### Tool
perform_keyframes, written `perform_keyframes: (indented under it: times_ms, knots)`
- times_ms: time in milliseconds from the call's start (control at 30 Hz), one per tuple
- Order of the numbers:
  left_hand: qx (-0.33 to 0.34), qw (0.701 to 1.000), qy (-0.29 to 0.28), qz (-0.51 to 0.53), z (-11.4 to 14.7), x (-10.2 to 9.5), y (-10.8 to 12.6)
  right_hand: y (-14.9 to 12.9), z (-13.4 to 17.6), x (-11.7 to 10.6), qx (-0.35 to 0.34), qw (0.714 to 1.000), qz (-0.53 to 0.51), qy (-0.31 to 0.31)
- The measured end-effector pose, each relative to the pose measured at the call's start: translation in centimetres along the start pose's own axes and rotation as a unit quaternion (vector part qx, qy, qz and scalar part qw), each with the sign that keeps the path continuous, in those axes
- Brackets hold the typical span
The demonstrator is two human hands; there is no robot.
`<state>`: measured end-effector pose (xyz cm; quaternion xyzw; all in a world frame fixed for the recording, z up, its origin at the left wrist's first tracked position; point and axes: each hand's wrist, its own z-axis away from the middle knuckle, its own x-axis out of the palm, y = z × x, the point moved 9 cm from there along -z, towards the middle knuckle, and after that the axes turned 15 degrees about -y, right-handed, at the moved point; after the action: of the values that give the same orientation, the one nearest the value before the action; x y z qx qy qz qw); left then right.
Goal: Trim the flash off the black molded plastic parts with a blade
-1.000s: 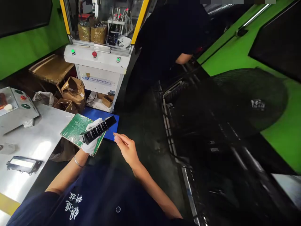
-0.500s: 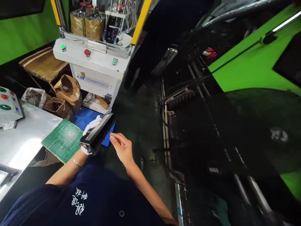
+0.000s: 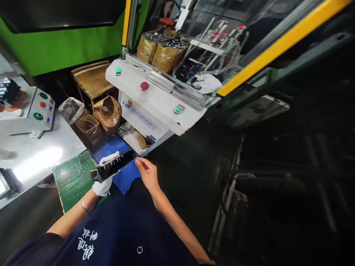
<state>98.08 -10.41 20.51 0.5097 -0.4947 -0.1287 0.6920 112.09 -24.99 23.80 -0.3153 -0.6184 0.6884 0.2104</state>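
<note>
My left hand [image 3: 102, 187], in a white glove, is closed round a long black plastic part [image 3: 115, 167]. The part lies tilted, with its hollow side and a row of small light pins showing. My bare right hand [image 3: 149, 174] is at the part's far right end, thumb and forefinger pinched together. Whatever is between those fingertips is too small to make out. Under the left wrist is a scratched green board [image 3: 72, 177], and beneath the part a blue sheet [image 3: 124, 181].
Ahead stands a white machine console [image 3: 163, 98] with a red button [image 3: 144, 86] and green-lit buttons. On the left are a metal table [image 3: 66, 131] and a control box [image 3: 41, 111]. Cardboard boxes [image 3: 107, 114] sit between them. Dark machinery fills the right.
My view has swung to the right-hand side of the scene less, bringing the console nearer the middle. The black part has turned from its flat face to its pinned, hollow side.
</note>
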Motion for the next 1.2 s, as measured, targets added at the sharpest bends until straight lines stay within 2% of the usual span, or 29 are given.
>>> perform_keyframes:
  times_ms: [133, 200, 267, 367, 500, 567, 633, 700, 767, 833, 900, 933, 1067, 1200]
  knots:
    - [-0.121, 0.989, 0.041, 0.075, -1.6, -0.8, -2.9, -0.3, -5.4, 1.7, -0.026, 0.987, 0.018, -0.158]
    - [-0.131, 0.981, 0.071, 0.124, -2.8, -0.4, -3.0, -0.7, -8.4, 2.6, -0.028, 0.966, 0.029, -0.256]
    - [-0.089, 0.973, 0.121, 0.173, -4.4, 0.3, -2.0, -1.5, -11.4, 3.3, -0.026, 0.946, 0.031, -0.321]
    - [0.027, 0.955, 0.201, 0.218, -6.7, 1.5, 1.2, -3.9, -15.1, 4.9, -0.036, 0.927, 0.020, -0.373]
    - [0.111, 0.901, 0.351, 0.230, -7.5, 1.2, 5.4, -8.1, -16.5, 8.9, -0.070, 0.894, 0.039, -0.442]
    - [0.162, 0.870, 0.418, 0.204, -6.6, 0.6, 8.3, -9.5, -16.7, 10.6, -0.063, 0.887, 0.060, -0.453]
    - [0.245, 0.835, 0.469, 0.152, -4.9, 0.3, 11.9, -10.5, -16.6, 12.3, -0.048, 0.881, 0.065, -0.465]
    - [0.337, 0.779, 0.525, 0.071, -2.0, 0.5, 15.6, -11.7, -16.0, 14.4, -0.048, 0.862, 0.053, -0.501]
    - [0.397, 0.708, 0.584, -0.014, 1.3, 1.1, 18.1, -13.1, -14.8, 17.1, -0.060, 0.827, 0.020, -0.558]
    - [0.420, 0.647, 0.632, -0.079, 3.9, 1.5, 19.3, -14.4, -12.9, 19.9, -0.067, 0.778, -0.028, -0.624]
    - [0.427, 0.611, 0.655, -0.123, 5.5, 1.5, 19.9, -15.5, -11.2, 22.4, -0.063, 0.735, -0.072, -0.672]
    - [0.431, 0.597, 0.662, -0.139, 6.1, 1.3, 20.1, -15.9, -10.6, 23.5, -0.060, 0.723, -0.082, -0.684]
    - [0.465, 0.540, 0.684, -0.154, 7.8, 0.2, 21.0, -16.9, -10.2, 27.0, -0.068, 0.719, -0.066, -0.688]
    - [0.454, 0.512, 0.711, -0.162, 9.0, -1.8, 22.0, -17.3, -9.5, 30.5, -0.071, 0.696, -0.044, -0.713]
